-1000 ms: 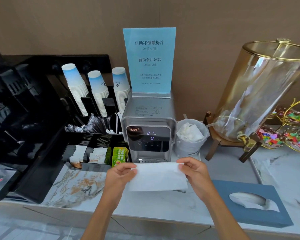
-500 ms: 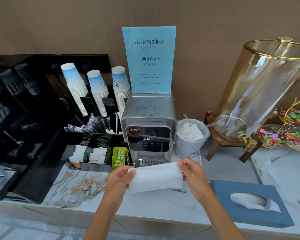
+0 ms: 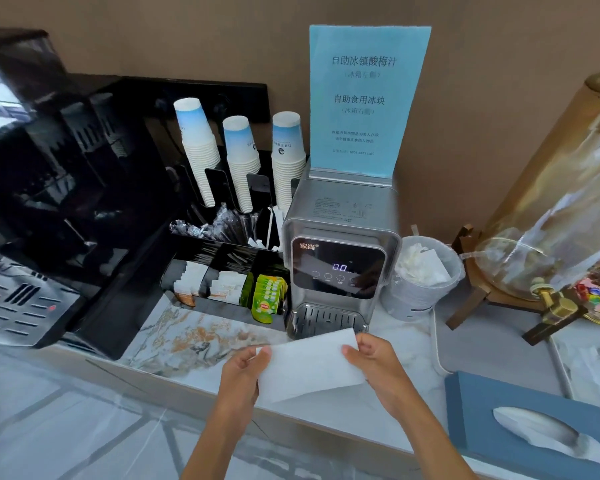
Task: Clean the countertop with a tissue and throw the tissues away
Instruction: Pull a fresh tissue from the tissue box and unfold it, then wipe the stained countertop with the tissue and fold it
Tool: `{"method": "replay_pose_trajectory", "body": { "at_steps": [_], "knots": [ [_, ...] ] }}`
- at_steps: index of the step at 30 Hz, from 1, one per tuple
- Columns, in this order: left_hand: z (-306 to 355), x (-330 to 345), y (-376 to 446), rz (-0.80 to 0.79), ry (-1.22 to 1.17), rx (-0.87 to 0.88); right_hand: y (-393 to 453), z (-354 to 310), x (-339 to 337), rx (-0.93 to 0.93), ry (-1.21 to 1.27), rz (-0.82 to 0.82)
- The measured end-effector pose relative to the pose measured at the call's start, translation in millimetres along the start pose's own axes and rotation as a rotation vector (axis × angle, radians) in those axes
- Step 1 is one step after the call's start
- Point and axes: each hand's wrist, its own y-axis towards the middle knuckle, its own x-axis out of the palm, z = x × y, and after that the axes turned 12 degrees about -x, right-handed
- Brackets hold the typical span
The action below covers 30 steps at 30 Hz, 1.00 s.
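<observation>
A flat white tissue [image 3: 309,367] is stretched between both hands, just above the marble countertop [image 3: 201,341] in front of the water dispenser. My left hand [image 3: 243,375] pinches its left edge. My right hand [image 3: 374,362] pinches its right edge. A small grey bin [image 3: 423,292] lined with a bag and holding crumpled white tissues stands right of the dispenser. A blue tissue box [image 3: 534,424] with a tissue showing in its slot lies at the near right.
A silver water dispenser [image 3: 340,258] with a blue sign [image 3: 368,98] stands straight ahead. Left are a black organiser with paper cups [image 3: 239,157], tea packets [image 3: 267,299] and a black coffee machine [image 3: 32,202]. A glass drink dispenser [image 3: 551,209] on a wooden stand is right.
The camera view has swung left and closer to the counter. Both hands still hold the tissue spread, now tilted with its right side higher, near the dispenser's drip tray.
</observation>
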Motion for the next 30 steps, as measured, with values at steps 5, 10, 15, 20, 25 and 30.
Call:
{"method": "replay_pose_trajectory", "body": {
  "at_steps": [5,10,15,20,25,30],
  "knots": [
    [-31,-22,0,0.105,-0.041,-0.063,7,15,21,0.052,-0.067,-0.07],
    [-52,-36,-7,0.202,-0.126,-0.098,14,37,37,0.099,-0.159,-0.174],
    [-69,-57,-13,0.288,-0.144,-0.084,24,55,55,0.12,-0.249,-0.27],
    [-84,-76,-8,0.356,-0.182,-0.106,36,72,76,0.105,-0.354,-0.302],
    [-98,-90,13,0.377,-0.195,-0.186,43,84,92,0.096,-0.494,-0.235],
    [-99,-85,38,0.344,-0.188,-0.223,51,89,95,0.089,-0.617,-0.127]
  ]
}}
